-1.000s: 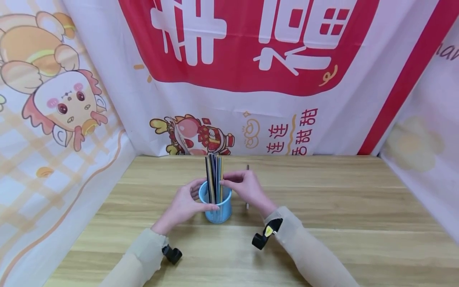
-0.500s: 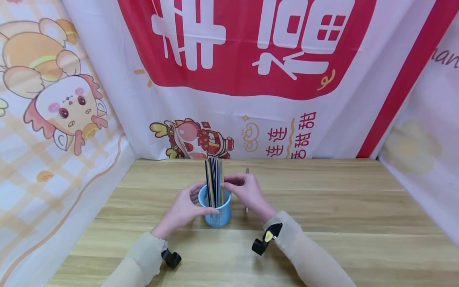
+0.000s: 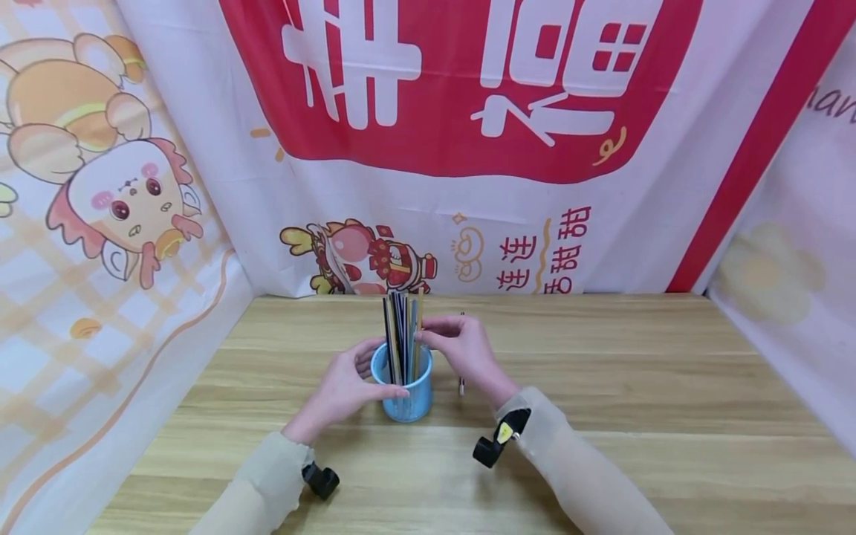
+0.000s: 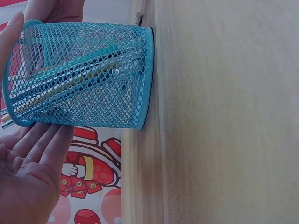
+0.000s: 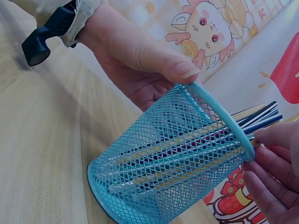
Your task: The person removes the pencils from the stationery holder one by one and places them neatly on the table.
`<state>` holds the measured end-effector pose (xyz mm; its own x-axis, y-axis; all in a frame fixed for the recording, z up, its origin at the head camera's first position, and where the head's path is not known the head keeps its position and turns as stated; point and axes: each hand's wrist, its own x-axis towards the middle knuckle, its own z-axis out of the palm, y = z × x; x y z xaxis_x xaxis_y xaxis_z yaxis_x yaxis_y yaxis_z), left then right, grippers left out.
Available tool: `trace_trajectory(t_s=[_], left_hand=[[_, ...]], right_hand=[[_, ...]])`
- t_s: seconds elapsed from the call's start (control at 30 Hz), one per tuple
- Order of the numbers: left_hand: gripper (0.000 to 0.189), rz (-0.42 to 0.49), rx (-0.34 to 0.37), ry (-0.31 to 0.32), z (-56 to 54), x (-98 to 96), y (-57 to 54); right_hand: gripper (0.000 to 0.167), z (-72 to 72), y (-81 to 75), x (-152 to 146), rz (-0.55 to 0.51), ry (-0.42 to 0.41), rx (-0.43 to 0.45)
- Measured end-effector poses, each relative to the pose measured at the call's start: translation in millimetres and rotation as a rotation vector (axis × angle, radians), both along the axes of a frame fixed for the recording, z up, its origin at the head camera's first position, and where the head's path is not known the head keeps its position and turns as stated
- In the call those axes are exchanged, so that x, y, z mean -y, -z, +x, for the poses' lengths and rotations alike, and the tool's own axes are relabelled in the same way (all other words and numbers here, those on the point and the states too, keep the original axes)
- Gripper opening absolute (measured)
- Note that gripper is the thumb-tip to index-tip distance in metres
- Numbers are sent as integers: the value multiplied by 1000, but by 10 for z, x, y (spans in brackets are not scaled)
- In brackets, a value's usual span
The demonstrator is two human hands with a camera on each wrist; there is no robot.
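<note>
A light-blue mesh pencil cup stands upright on the wooden table, holding several slim pencils in dark, blue and yellow tones. My left hand grips the cup from the left, thumb at the near rim and fingers against the far side. At the right of the bunch, my right hand pinches a yellow pencil between thumb and fingers, its lower part inside the cup. The left wrist view shows the pencils slanting through the mesh.
A dark pencil lies on the table right of the cup, partly covered by the right hand. Printed cloth hangs behind the table, with more cloth along both sides.
The right hand has shifted slightly right and up, and the yellow pencil now stands a little higher and apart from the others. The left hand and the cup stay put.
</note>
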<state>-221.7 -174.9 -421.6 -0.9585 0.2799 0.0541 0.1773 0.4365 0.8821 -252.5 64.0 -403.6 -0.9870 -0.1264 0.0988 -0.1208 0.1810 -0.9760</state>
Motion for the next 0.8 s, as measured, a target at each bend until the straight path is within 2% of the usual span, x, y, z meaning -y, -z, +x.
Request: trace_trajectory(t_s=[0.37, 0.8], left_hand=[[88, -1, 3, -16, -12, -7, -11], [95, -3, 16, -18, 10, -19, -13]], right_hand=[[31, -23, -121, -60, -141, 5, -31], [32, -32, -307, -202, -209, 85, -69]])
